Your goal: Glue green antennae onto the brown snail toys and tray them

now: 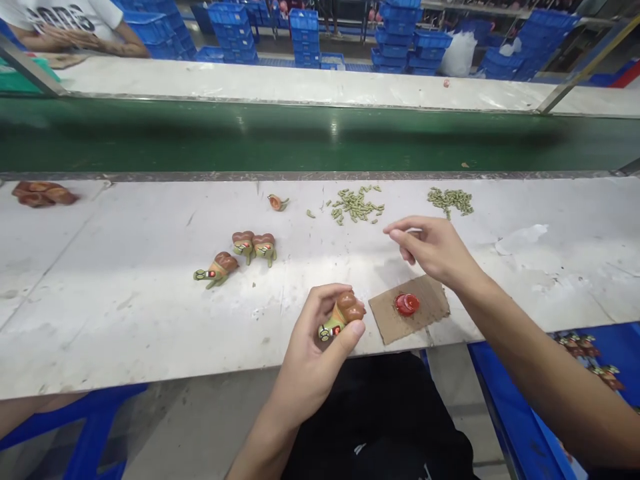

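Observation:
My left hand [315, 347] is closed around a toy snail [345, 313] with a brown shell and green body, its face turned toward me. Above the worktable, my right hand [433, 247] has thumb and forefinger pinched together; I cannot make out whether a small piece is between them. Just beyond those fingertips lies a pile of small green pieces [355, 205]. Below the right hand, a small red pot [407, 305] stands on a piece of cardboard [387, 325]. To the left sit a single toy snail [217, 269] and two similar snails [254, 247] side by side.
A second pile of green pieces [451, 200] and a white scrap [521, 239] lie to the right. One small orange-green part [277, 202] is near the back, brown parts [43, 193] far left. A green conveyor belt [300, 137] runs behind. Blue crate [520, 393] at lower right.

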Available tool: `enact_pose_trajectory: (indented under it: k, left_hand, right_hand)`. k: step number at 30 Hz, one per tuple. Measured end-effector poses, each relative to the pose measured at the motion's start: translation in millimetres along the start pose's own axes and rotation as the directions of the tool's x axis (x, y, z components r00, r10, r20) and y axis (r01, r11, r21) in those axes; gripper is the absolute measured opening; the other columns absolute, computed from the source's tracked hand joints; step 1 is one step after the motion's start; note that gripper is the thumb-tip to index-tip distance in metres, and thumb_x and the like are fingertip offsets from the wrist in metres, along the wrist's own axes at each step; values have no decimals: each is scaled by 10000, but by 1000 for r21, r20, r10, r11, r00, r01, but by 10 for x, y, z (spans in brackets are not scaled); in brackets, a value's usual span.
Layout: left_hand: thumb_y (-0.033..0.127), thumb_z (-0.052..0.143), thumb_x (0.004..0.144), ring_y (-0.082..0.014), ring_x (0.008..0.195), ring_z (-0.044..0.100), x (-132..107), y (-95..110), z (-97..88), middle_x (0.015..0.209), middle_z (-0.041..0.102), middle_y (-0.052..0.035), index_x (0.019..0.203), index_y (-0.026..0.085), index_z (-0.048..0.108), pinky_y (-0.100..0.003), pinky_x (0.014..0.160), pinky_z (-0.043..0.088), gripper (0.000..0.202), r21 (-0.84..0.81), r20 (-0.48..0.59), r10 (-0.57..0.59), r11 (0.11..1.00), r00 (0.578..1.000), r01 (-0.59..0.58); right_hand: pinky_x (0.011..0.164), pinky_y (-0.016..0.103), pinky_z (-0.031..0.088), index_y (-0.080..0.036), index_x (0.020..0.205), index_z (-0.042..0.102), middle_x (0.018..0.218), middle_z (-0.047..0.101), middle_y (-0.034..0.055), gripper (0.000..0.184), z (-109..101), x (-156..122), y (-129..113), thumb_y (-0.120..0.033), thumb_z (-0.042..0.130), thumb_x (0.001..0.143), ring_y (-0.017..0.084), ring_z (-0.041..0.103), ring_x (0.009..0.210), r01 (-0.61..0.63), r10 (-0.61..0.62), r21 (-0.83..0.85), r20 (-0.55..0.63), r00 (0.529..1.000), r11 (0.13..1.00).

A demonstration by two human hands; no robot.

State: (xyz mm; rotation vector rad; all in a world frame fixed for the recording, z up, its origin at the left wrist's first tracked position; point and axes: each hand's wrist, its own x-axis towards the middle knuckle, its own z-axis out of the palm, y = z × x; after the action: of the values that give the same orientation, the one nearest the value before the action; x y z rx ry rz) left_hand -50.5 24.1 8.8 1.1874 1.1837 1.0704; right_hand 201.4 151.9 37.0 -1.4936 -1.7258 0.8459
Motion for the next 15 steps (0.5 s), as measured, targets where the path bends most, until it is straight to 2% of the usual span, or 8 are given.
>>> enact_pose_trajectory:
  k: [2, 4, 6, 9, 11, 15]
  left_hand:
    - [371, 804, 1100, -259, 1198, 804, 14, 38, 66, 1237, 828, -49, 1370, 332, 740, -382, 1031, 651, 281, -35, 36, 9, 999, 999, -8]
    - [366, 780, 1114, -246, 1161, 796, 41, 70, 163, 1184, 827, -31, 1348, 347, 774, -361, 986, 647, 235, -58, 81, 27, 998, 996, -22]
    - [356, 754, 1130, -217, 1050, 778, 74, 111, 283, 1068, 809, -9, 1257, 338, 814, -334, 932, 637, 141, -68, 129, 32, 997, 991, -23]
    - [321, 738, 1132, -168, 855, 705, 113, 174, 445, 893, 748, 27, 1104, 302, 816, -291, 837, 612, 85, -89, 166, 27, 996, 986, -13]
    - [296, 732, 1122, -158, 816, 682, 119, 201, 511, 856, 733, 37, 1048, 289, 801, -280, 811, 605, 102, -97, 170, 33, 995, 985, -16]
    - [279, 751, 1090, -175, 857, 708, 97, 203, 553, 887, 755, 22, 1017, 283, 819, -305, 853, 618, 101, -42, 149, 38, 999, 988, -32]
  right_hand:
    - [495, 300, 528, -211, 1060, 924, 591, 705, -1, 291, -49, -318, -118, -498, 908, 1017, 177, 634, 502, -99, 80, 257, 85, 993, 961]
    - [463, 269, 528, -233, 981, 934, 537, 683, -17, 280, -44, -599, -204, -478, 1044, 901, 162, 631, 468, -185, 125, 488, 152, 980, 853]
    - [448, 246, 540, -255, 946, 948, 575, 727, -6, 233, -7, -815, -247, -430, 1082, 871, 140, 633, 452, -198, 134, 599, 150, 980, 776]
    - [468, 223, 582, -288, 956, 969, 779, 852, 39, 96, 37, -1023, -249, -358, 1033, 941, 106, 659, 478, -160, 144, 642, 78, 986, 750]
    - [479, 201, 591, -308, 969, 976, 876, 884, 46, 23, 36, -1109, -239, -297, 996, 971, 92, 678, 505, -137, 146, 625, 37, 989, 769]
    - [496, 215, 630, -323, 1015, 982, 925, 874, 33, 131, 15, -1237, -235, -200, 957, 975, 105, 707, 559, -61, 103, 546, -47, 994, 835]
